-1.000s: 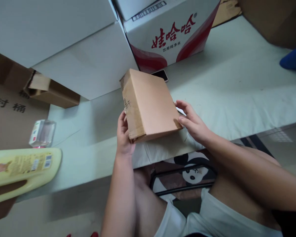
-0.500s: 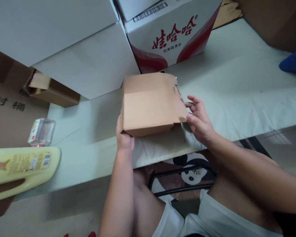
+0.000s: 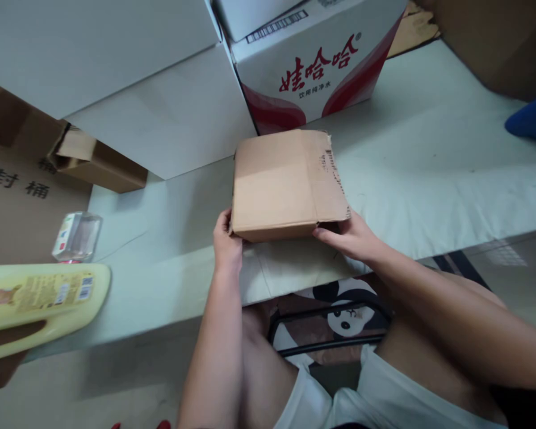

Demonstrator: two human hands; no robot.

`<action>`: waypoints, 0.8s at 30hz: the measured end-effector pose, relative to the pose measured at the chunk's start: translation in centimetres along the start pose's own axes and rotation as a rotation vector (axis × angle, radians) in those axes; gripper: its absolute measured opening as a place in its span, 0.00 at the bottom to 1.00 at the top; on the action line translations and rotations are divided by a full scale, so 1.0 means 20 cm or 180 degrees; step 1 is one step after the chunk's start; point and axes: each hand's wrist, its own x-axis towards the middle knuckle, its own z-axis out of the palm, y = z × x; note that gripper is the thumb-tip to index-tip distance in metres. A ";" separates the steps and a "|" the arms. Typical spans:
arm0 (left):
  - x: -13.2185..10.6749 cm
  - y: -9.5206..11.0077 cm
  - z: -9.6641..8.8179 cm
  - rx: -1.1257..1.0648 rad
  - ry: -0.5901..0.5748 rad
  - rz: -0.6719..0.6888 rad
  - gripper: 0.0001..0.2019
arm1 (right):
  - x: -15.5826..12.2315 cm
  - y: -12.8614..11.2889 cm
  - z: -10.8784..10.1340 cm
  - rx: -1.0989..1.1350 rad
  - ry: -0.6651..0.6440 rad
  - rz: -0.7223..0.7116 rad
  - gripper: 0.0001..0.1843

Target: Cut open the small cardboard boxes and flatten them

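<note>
A small brown cardboard box [image 3: 283,179] is held just above the pale table [image 3: 429,167], near its front edge. My left hand [image 3: 227,245] grips the box's near left corner, thumb on the side. My right hand [image 3: 351,237] holds the near right corner from below, fingers under the box. The box's broad face points up, with a torn flap edge along its right side.
A white and red printed carton [image 3: 315,65] and large white boxes [image 3: 161,113] stand behind. A brown open box [image 3: 96,161] sits at left. A clear plastic pack [image 3: 77,237] and a yellow bottle [image 3: 36,301] lie at the near left. A blue thing [image 3: 533,116] is at far right.
The box has been turned from a tilted, edge-up pose to lying flat and has shifted a little right. My right hand has moved from its side to under its near right corner.
</note>
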 end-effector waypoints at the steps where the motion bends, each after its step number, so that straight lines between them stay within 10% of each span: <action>1: 0.00 0.00 0.01 -0.0090 0.0036 -0.0065 0.14 | 0.00 0.00 0.00 0.0013 -0.0029 -0.0019 0.32; 17: 0.04 0.05 -0.02 -0.0243 0.0542 0.0571 0.15 | 0.00 0.01 -0.01 -0.0386 0.0610 -0.0133 0.15; 24: -0.05 0.13 0.00 -0.0203 -0.0165 0.0388 0.08 | 0.03 0.03 -0.02 0.0415 0.0939 -0.0092 0.20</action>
